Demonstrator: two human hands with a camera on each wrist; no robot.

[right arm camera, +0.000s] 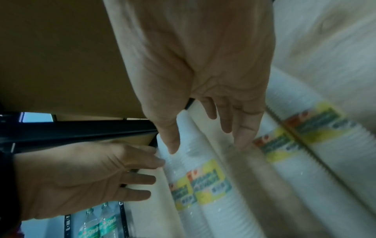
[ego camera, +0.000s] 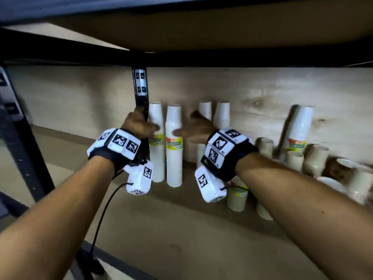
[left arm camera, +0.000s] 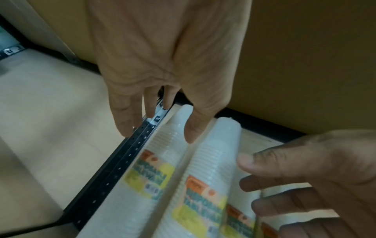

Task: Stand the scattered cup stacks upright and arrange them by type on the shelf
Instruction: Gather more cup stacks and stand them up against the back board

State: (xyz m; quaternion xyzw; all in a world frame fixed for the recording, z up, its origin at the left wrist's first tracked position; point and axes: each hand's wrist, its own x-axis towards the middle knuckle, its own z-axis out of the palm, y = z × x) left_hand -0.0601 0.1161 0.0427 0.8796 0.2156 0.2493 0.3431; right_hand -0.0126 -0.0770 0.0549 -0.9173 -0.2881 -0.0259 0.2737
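Note:
Two tall white plastic cup stacks with yellow-orange labels stand upright side by side on the shelf board [ego camera: 153,229], the left stack [ego camera: 156,158] against a black post [ego camera: 141,98] and the right stack [ego camera: 174,158] beside it. My left hand [ego camera: 150,126] is open, its straight fingers touching the left stack [left arm camera: 142,185] with the thumb between the two. My right hand [ego camera: 181,132] is open too, fingertips at the right stack [left arm camera: 205,177] [right arm camera: 203,185]. More white stacks [ego camera: 222,114] stand behind my right hand.
A wrapped white stack [ego camera: 298,128] leans against the back panel at right. Several brown paper cup stacks [ego camera: 314,158] lie tumbled at the right end, and one short stack [ego camera: 237,199] stands under my right wrist. The upper shelf [ego camera: 201,27] hangs close overhead.

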